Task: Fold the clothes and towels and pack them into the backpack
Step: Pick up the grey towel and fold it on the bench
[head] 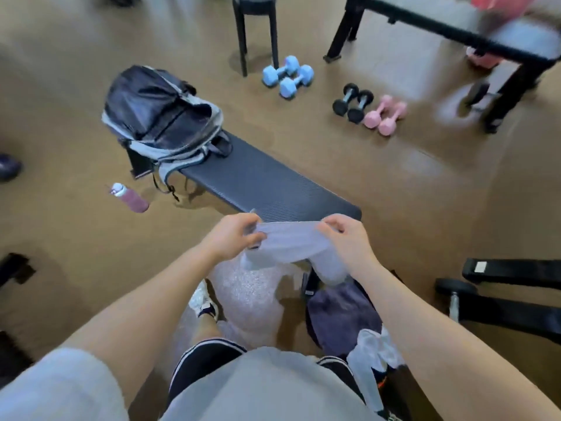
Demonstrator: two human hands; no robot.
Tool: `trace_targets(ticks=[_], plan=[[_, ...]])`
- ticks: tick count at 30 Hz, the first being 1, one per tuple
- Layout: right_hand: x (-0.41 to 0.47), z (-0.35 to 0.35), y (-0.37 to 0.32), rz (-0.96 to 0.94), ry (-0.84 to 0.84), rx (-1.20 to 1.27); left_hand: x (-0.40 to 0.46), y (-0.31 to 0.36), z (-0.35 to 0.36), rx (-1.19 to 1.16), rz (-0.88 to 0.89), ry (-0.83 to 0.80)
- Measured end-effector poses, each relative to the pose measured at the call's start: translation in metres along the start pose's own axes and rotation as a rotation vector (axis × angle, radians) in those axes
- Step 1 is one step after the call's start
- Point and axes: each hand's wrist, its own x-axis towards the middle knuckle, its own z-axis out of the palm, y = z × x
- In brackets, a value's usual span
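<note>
A pale lilac garment [291,243] is stretched between my hands above the near end of a dark bench [261,180]. My left hand [232,238] pinches its left edge and my right hand [346,238] pinches its right edge; the rest hangs down. A black and grey backpack [161,117] stands unzipped on the bench's far end. Below my hands lie a light speckled towel [252,299], a dark purple towel [343,317] and a white cloth [373,354].
A pink water bottle [129,197] lies on the floor left of the bench. Blue dumbbells [288,75], black dumbbells [353,103] and pink dumbbells [385,115] sit beyond. A black stool [258,31] and black frame [455,34] stand at the back; black equipment [510,293] is at right.
</note>
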Motion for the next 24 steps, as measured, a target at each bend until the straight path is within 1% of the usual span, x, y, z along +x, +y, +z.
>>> trace_targets(ticks=[2, 4, 6, 9, 13, 15, 19, 22, 24], plan=[[0.023, 0.024, -0.018, -0.019, -0.01, -0.013, 0.007, -0.028, -0.027, 0.002, -0.014, 0.068], [0.049, 0.05, -0.033, -0.015, 0.018, -0.011, 0.02, -0.062, -0.052, 0.013, -0.024, 0.121], [0.076, 0.077, -0.044, 0.012, 0.06, 0.007, 0.037, -0.098, -0.08, 0.008, -0.021, 0.137], [0.112, 0.116, -0.059, 0.104, 0.103, 0.002, 0.068, -0.15, -0.122, -0.048, -0.02, 0.105], [0.151, 0.161, -0.082, 0.193, 0.156, -0.055, 0.116, -0.2, -0.166, -0.059, 0.02, -0.006], [0.172, 0.175, -0.092, 0.243, 0.203, -0.078, 0.14, -0.214, -0.183, -0.05, 0.037, -0.034], [0.2, 0.186, -0.095, 0.256, 0.243, -0.069, 0.182, -0.219, -0.202, -0.05, 0.062, -0.057], [0.214, 0.188, -0.084, 0.309, 0.224, -0.075, 0.209, -0.222, -0.202, -0.009, 0.064, -0.12], [0.223, 0.189, -0.074, 0.384, 0.175, -0.105, 0.226, -0.225, -0.199, 0.017, 0.068, -0.175]])
